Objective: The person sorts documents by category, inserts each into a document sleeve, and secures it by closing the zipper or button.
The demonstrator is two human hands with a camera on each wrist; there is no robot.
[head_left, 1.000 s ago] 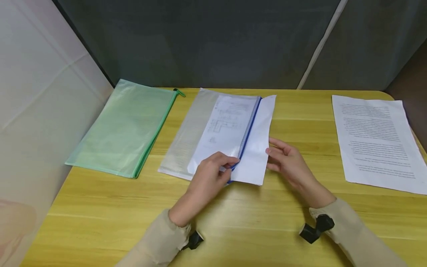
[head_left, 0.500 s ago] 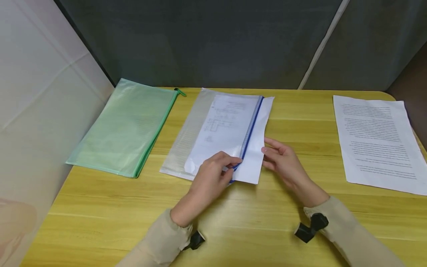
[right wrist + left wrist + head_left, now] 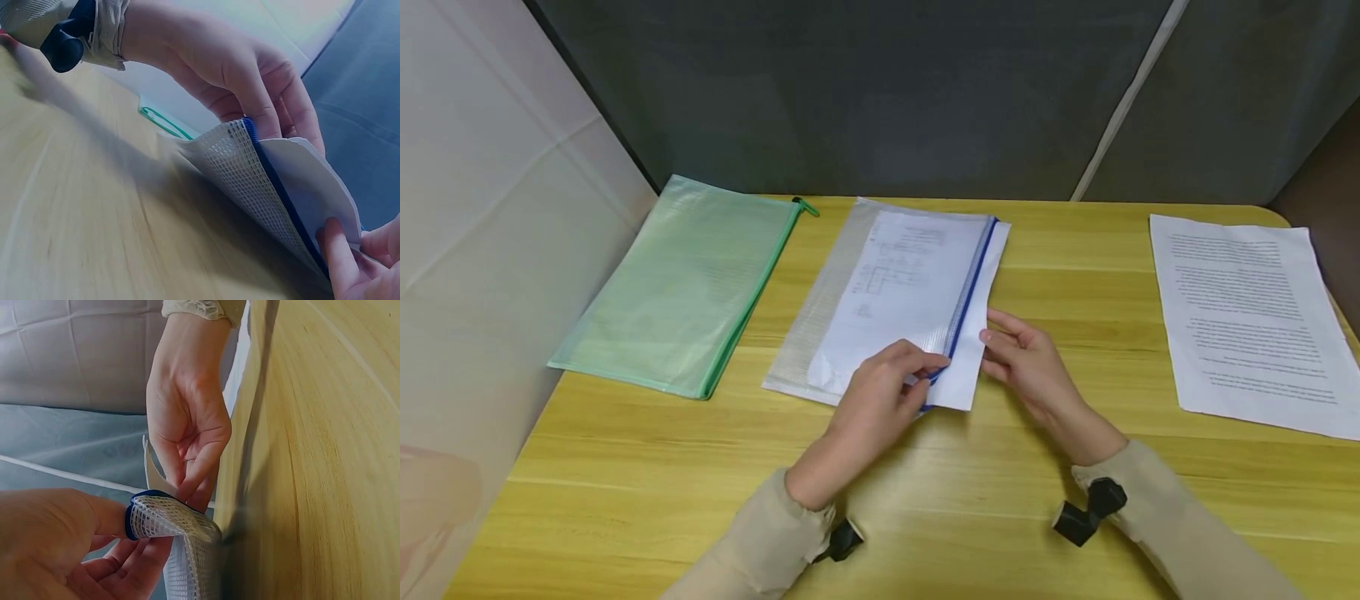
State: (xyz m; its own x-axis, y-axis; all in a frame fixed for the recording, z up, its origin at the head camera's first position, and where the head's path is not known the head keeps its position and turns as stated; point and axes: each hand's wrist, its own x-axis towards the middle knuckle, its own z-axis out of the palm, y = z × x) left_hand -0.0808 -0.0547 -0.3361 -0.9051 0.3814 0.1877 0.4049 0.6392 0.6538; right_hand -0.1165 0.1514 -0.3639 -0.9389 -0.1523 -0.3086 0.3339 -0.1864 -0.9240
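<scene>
A clear mesh zip pouch [image 3: 797, 350] with a blue zipper edge lies mid-table. White paper [image 3: 958, 375] is partly inside it, and a strip sticks out past the blue edge on the right. Printed lines show through the pouch's top layer. My left hand [image 3: 880, 387] pinches the blue edge near the pouch's front corner; the left wrist view shows the mesh [image 3: 156, 515] bowed up there. With thumb and fingers my right hand [image 3: 1026, 367] pinches the paper's outer right edge. In the right wrist view the paper [image 3: 306, 175] enters the gaping mouth.
A green zip pouch [image 3: 677, 292] with a green zipper pull lies on the left. At the right lies a printed sheet [image 3: 1247, 325] on the wooden table [image 3: 1000, 517]. A dark partition [image 3: 850, 100] stands behind, a pale one [image 3: 497, 208] at the left.
My right hand has moved left with the paper, which slid deeper into the pouch, so the strip outside is narrower. My left hand kept its pinch and shifted slightly right.
</scene>
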